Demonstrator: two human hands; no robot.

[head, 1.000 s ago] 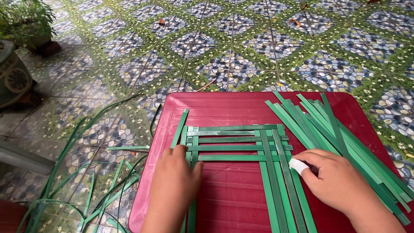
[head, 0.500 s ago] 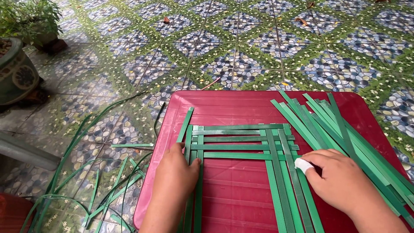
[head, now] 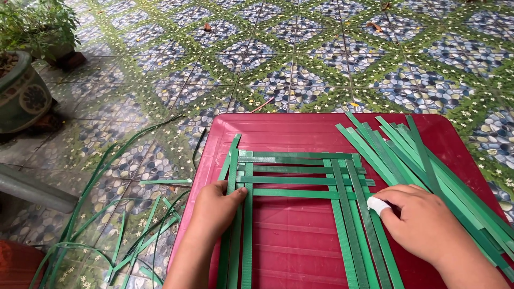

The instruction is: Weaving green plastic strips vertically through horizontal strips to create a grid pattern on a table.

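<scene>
A partly woven mat of flat green strips lies on a dark red table. My left hand presses flat on the upright strips at the mat's left edge. My right hand, with a white wrap on the forefinger tip, rests on the upright strips at the mat's right side, fingertips touching them. Neither hand grips a strip. A loose bundle of long green strips lies slanted across the table's right part, just behind my right hand.
Loose green strips and long leaves are scattered on the patterned tiled floor left of the table. A glazed plant pot and a leafy plant stand at far left. A grey bar lies low left.
Both hands stay on the weave in nearly the same places. The view has shifted slightly, so the table and mat sit a little further right and lower.
</scene>
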